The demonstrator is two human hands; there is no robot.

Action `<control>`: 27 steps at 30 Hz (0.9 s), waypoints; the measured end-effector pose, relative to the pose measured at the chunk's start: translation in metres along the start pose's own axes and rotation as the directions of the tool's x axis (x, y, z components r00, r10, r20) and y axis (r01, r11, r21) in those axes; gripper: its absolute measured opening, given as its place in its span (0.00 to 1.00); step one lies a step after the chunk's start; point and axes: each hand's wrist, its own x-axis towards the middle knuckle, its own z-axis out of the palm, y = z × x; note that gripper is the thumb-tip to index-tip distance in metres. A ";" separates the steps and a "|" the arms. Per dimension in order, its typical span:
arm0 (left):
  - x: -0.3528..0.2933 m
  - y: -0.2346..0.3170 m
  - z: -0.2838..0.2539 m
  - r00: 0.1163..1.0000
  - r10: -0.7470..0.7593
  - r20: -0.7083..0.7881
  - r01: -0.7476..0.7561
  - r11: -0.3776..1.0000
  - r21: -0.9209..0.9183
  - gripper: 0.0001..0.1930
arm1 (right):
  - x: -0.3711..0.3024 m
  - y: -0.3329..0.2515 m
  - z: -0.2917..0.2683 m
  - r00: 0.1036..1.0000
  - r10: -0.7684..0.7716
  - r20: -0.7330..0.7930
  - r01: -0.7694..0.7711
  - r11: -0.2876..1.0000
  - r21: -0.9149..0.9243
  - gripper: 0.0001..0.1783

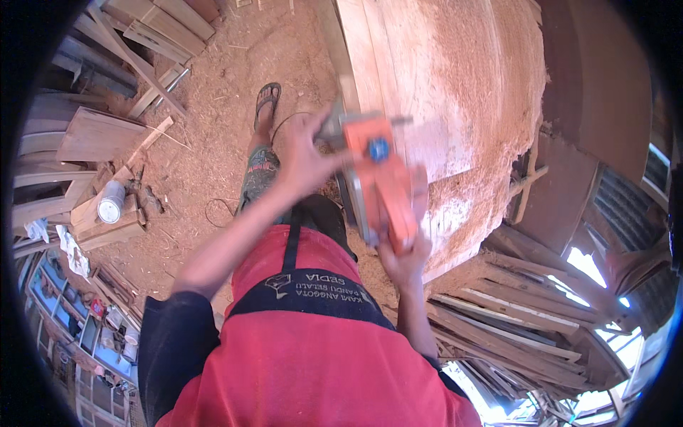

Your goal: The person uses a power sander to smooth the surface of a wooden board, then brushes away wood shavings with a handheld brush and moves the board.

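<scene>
An orange electric planer [368,134] with a blue round knob is tilted over the left edge of a large wooden panel [434,85] covered in shavings. My right hand [404,262] is wrapped round the planer's rear handle. Close to the tool's left side, my left hand [307,160] has its thumb and fingers spread; its fingertips reach toward the planer's front, and motion blur hides whether they touch. A dark cord [283,124] runs on the left near the planer.
Sawdust covers the floor [213,107]. Planks [171,28] lean at the upper left, with a white can [111,203] below them. Stacked boards [512,320] lie at the lower right. A blue shelf [64,299] with jars stands at the lower left.
</scene>
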 end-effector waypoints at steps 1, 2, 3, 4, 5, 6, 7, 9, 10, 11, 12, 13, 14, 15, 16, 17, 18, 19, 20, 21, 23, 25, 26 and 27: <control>-0.040 0.004 0.011 0.998 -0.056 0.041 0.057 0.998 -0.028 0.51 | -0.033 0.015 -0.009 1.000 0.007 0.004 -0.007 1.000 0.008 0.15; -0.064 0.008 0.019 0.990 -0.103 0.093 0.109 0.992 -0.062 0.52 | -0.057 0.025 -0.017 1.000 0.021 -0.002 -0.021 1.000 0.010 0.14; -0.078 0.014 0.022 0.991 -0.103 0.089 0.109 0.992 -0.063 0.52 | -0.076 0.035 -0.022 1.000 0.017 -0.001 -0.017 1.000 0.009 0.14; -0.087 0.021 0.023 0.985 -0.126 0.119 0.134 0.989 -0.063 0.53 | -0.092 0.040 -0.027 0.998 0.054 0.023 -0.054 0.999 -0.007 0.14; -0.092 0.024 0.024 0.978 -0.158 0.138 0.167 0.984 -0.058 0.53 | -0.095 0.041 -0.031 0.995 0.083 0.059 -0.082 0.996 -0.022 0.13; -0.090 0.022 0.026 0.978 -0.166 0.130 0.175 0.983 -0.061 0.53 | -0.092 0.042 -0.032 0.995 0.078 0.069 -0.077 0.997 -0.025 0.13; -0.085 0.017 0.026 0.981 -0.148 0.122 0.159 0.984 -0.083 0.53 | -0.087 0.041 -0.030 0.995 0.074 0.069 -0.072 0.997 -0.026 0.13; -0.066 0.012 0.021 0.985 -0.140 0.099 0.150 0.983 -0.107 0.53 | -0.069 0.037 -0.022 0.995 0.060 0.085 -0.058 0.998 -0.029 0.13; -0.053 0.011 0.015 0.986 -0.144 0.089 0.153 0.982 -0.106 0.52 | -0.057 0.036 -0.014 0.997 0.064 0.052 -0.065 0.998 0.018 0.12; -0.037 0.011 0.009 0.986 -0.147 0.079 0.155 0.982 -0.109 0.52 | -0.042 0.033 -0.007 0.997 0.071 0.018 -0.072 0.996 0.062 0.10; -0.021 0.008 0.003 0.986 -0.156 0.067 0.163 0.980 -0.115 0.52 | -0.027 0.027 -0.002 0.998 0.061 0.030 -0.063 0.997 0.054 0.10; -0.005 0.006 -0.003 0.988 -0.145 0.061 0.152 0.981 -0.120 0.52 | -0.010 0.019 0.003 1.000 0.022 0.021 -0.024 0.998 0.061 0.10; 0.012 0.003 -0.010 0.989 -0.136 0.054 0.141 0.982 -0.124 0.51 | 0.008 0.009 0.008 1.000 -0.017 0.013 0.016 0.997 0.069 0.10; 0.029 0.001 -0.016 0.991 -0.131 0.033 0.133 0.987 -0.091 0.51 | 0.028 -0.005 0.011 1.000 0.017 0.026 -0.019 0.996 0.082 0.10; 0.047 -0.003 -0.023 0.990 -0.139 0.019 0.141 0.985 -0.096 0.51 | 0.045 -0.013 0.017 0.999 0.007 0.038 -0.010 0.997 0.077 0.10; 0.067 -0.004 -0.032 0.991 -0.136 0.012 0.136 0.985 -0.103 0.51 | 0.062 -0.022 0.022 0.999 -0.018 0.037 0.015 0.997 0.080 0.10; 0.085 -0.003 -0.041 0.991 -0.131 0.005 0.131 0.985 -0.109 0.51 | 0.081 -0.034 0.027 0.998 -0.044 0.035 0.041 0.996 0.084 0.10; 0.102 0.000 -0.054 0.989 -0.150 0.015 0.151 0.988 -0.039 0.49 | 0.101 -0.050 0.031 0.997 -0.070 0.036 0.068 0.996 0.053 0.11; 0.119 0.005 -0.065 0.988 -0.156 0.005 0.156 0.987 -0.047 0.49 | 0.116 -0.057 0.038 0.996 -0.079 0.045 0.076 0.996 0.046 0.11; 0.134 0.012 -0.073 0.989 -0.096 -0.116 0.089 0.994 -0.060 0.45 | 0.130 -0.063 0.044 0.999 -0.033 0.031 0.030 0.995 0.091 0.12; 0.159 0.026 -0.091 0.968 -0.039 -0.246 0.024 0.998 -0.063 0.41 | 0.168 -0.083 0.055 0.994 -0.107 0.001 0.107 0.988 0.108 0.13; 0.170 0.047 -0.112 0.881 0.146 -0.450 -0.304 0.903 -0.303 0.32 | 0.200 -0.097 0.065 0.996 -0.091 0.018 0.088 0.988 0.126 0.13; 0.171 0.065 -0.128 0.888 0.206 -0.411 -0.398 0.793 -0.462 0.27 | 0.213 -0.104 0.069 0.997 -0.069 0.031 0.064 0.988 0.140 0.13; 0.173 0.087 -0.143 0.890 0.251 -0.381 -0.445 0.661 -0.604 0.24 | 0.232 -0.118 0.071 0.979 -0.205 -0.005 0.205 0.976 0.071 0.12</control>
